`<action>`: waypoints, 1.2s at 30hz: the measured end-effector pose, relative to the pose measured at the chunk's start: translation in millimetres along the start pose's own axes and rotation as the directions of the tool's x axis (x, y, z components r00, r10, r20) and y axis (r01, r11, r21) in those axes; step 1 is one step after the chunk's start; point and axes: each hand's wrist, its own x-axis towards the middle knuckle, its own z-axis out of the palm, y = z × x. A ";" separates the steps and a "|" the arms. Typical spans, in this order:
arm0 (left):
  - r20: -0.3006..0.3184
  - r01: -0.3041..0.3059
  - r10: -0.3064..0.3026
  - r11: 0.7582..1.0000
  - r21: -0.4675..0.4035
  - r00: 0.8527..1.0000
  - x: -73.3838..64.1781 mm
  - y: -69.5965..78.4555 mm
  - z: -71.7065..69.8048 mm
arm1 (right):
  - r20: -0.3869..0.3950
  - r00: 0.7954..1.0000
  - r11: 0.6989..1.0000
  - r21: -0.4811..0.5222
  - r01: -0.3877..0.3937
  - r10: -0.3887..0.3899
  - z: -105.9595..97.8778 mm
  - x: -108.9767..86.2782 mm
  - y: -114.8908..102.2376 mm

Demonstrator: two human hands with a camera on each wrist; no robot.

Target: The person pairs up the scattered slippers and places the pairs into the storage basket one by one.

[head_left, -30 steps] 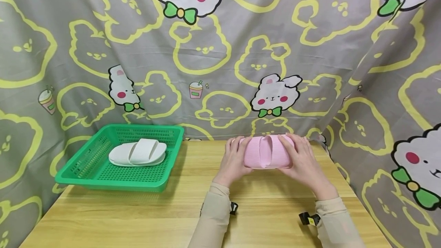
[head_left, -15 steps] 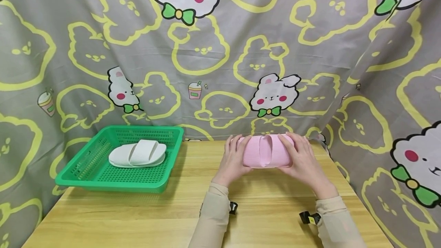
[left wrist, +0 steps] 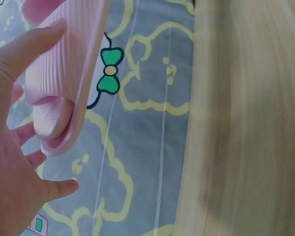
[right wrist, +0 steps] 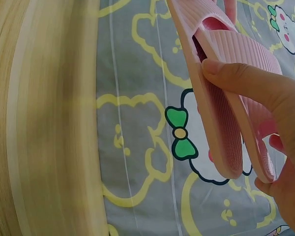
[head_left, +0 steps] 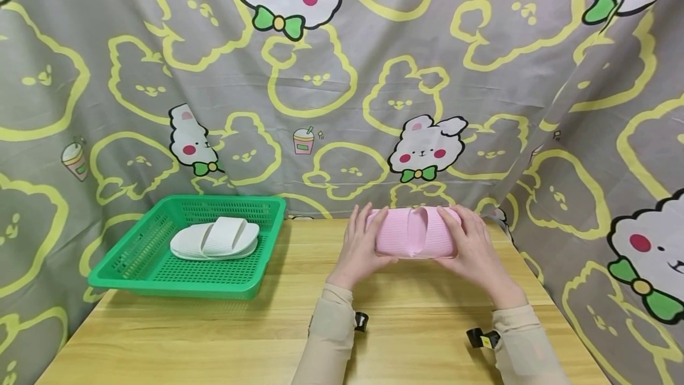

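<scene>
A pair of pink ribbed slide slippers (head_left: 394,232) hangs above the far right of the table, held between both hands. My left hand (head_left: 359,249) grips the left end; in the left wrist view its thumb lies on the ribbed strap (left wrist: 73,59), with the other fingers spread behind. My right hand (head_left: 475,251) grips the right end. In the right wrist view, its thumb presses on the edges where two pink soles (right wrist: 219,123) stand side by side, slightly apart at one end. White slippers (head_left: 216,237) lie in a green basket (head_left: 256,283) on the left.
The wooden table (head_left: 224,337) runs under the hands and basket. A grey patterned curtain (head_left: 331,58) hangs behind and along both sides. Black wrist-mounted devices, such as the right one (head_left: 482,338), stick out from the inner sides of the sleeves.
The pink slippers have shifted slightly to the right, and the opening between the straps with them. Some left-hand fingers have lifted a little. The basket and white slippers stay in place.
</scene>
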 end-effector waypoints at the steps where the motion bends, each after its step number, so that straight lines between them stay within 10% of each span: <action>1: -0.006 0.003 -0.003 1.000 -0.010 1.000 -0.2 0.5 -1.1 | 0.005 1.000 1.000 0.002 -0.011 0.011 -0.6 -0.2 -0.2; 14: -0.058 0.013 -0.015 0.999 -0.038 0.998 0.8 3.9 -11.7 | -0.011 0.998 0.998 0.020 -0.055 0.056 -3.5 -2.3 3.2; 36: -0.060 -0.101 0.118 0.966 0.237 0.991 -13.2 -17.7 -39.5 | -0.027 0.998 0.999 0.012 -0.051 0.051 -5.4 -1.9 6.2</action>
